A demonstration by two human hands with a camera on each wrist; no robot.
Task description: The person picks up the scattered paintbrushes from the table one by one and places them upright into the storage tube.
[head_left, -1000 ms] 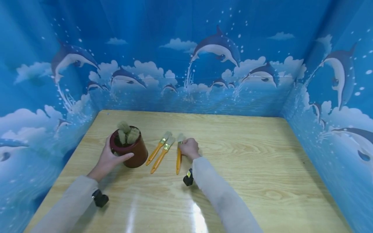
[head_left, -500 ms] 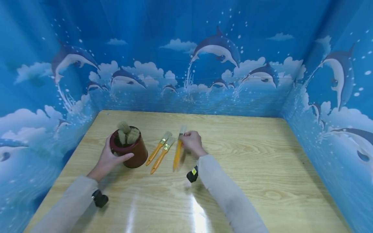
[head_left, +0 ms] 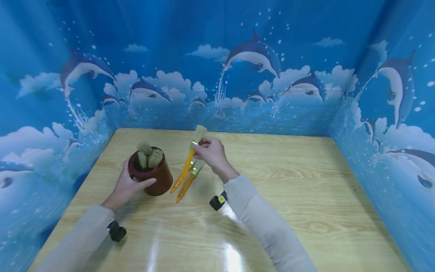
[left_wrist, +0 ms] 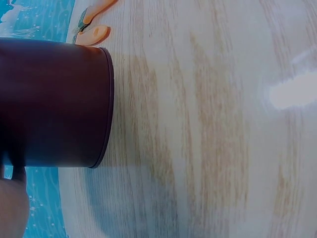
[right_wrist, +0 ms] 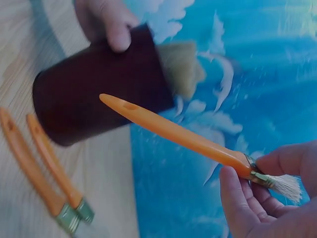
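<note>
My left hand (head_left: 127, 189) grips the rim and side of a dark reddish-brown cylindrical holder (head_left: 159, 180), which stands upright on the table. Bristle heads (head_left: 149, 156) of several brushes stick out of its top. In the right wrist view my right hand (right_wrist: 277, 198) pinches a paintbrush (right_wrist: 173, 134) at its metal band, bristles toward the palm side and orange handle pointing at the holder (right_wrist: 99, 89). That brush is raised above the table. Beneath it two more orange-handled paintbrushes (head_left: 185, 187) lie side by side, partly covered by the raised one in the head view.
The light wood table (head_left: 292, 189) reaches back to a blue dolphin-print curtain (head_left: 217, 68), which also hangs along the left and right sides. In the left wrist view, handle ends (left_wrist: 94, 35) lie close beside the holder.
My right hand has lifted the third paintbrush off the table and carried it up and left, over the two lying brushes. The left hand and holder have stayed put.
</note>
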